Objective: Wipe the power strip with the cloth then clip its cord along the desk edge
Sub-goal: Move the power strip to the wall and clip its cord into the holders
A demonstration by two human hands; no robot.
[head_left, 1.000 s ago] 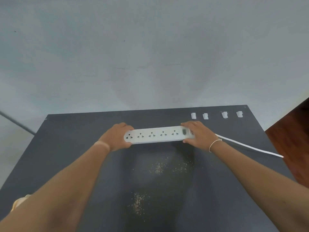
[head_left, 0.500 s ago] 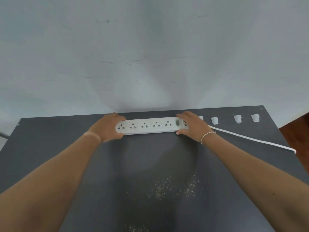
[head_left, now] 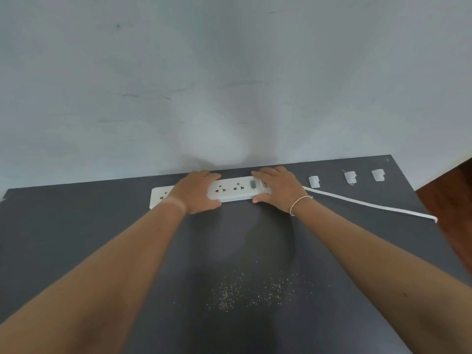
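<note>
The power strip (head_left: 231, 189) lies along the far edge of the dark desk (head_left: 76, 226), close against the wall (head_left: 229, 85); it sits nearer that edge than half a second ago, and farther still than one second ago, when it lay more toward the middle of the desk. The left hand (head_left: 198, 191) now lies across the middle of the strip, thumb on the near side and fingers over the far side, whereas in both earlier frames it held the left end; that end is now uncovered at the left. The right hand (head_left: 277, 189) is clamped over the cord end as before, thumb near, fingers far; the switch (head_left: 252, 184) shows just left of it. The white cord (head_left: 370, 206) runs right from under the right wrist and drops over the right edge of the desk; it is not seated in any clip. Three clips (head_left: 350, 177) stand in a row along the far edge to the right of the strip, apart from the cord; an earlier frame shows four, so one is probably hidden behind the right hand. Pale crumbs (head_left: 252, 293) are scattered on the near part of the desk; no cloth is in view. Judgement: the strip is being placed at the far edge; clipping the cord is not yet begun; whether wiping is done cannot be told.
</note>
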